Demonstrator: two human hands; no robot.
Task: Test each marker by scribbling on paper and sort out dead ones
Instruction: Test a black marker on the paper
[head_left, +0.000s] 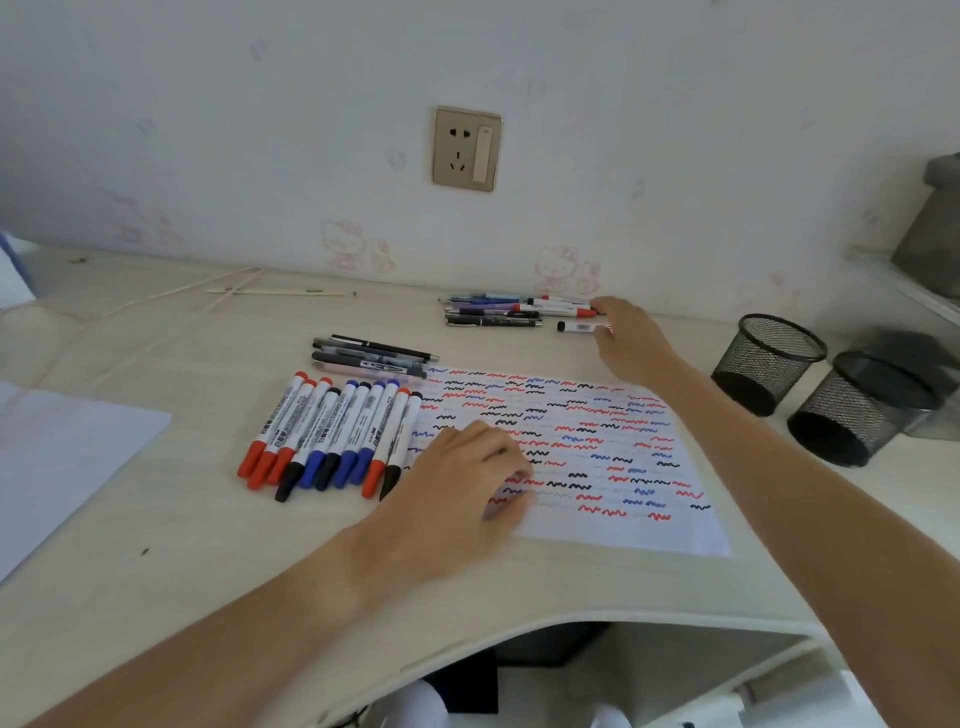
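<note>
Pale wood-grain desk top (208, 545): matt laminate finish, smooth. White paper sheet (613, 519) at near centre: matt, flat, covered in red, blue and black ink squiggles. White-barrelled plastic markers (332, 431) at its left: smooth, slightly glossy, with printed labels. Two black wire-mesh metal cups (769, 364) at right: matt, perforated. Gold-framed wall socket (466, 149) on far wall: satin metallic surround, glossy plastic face. Wall covering: matt, faint pink print.
</note>
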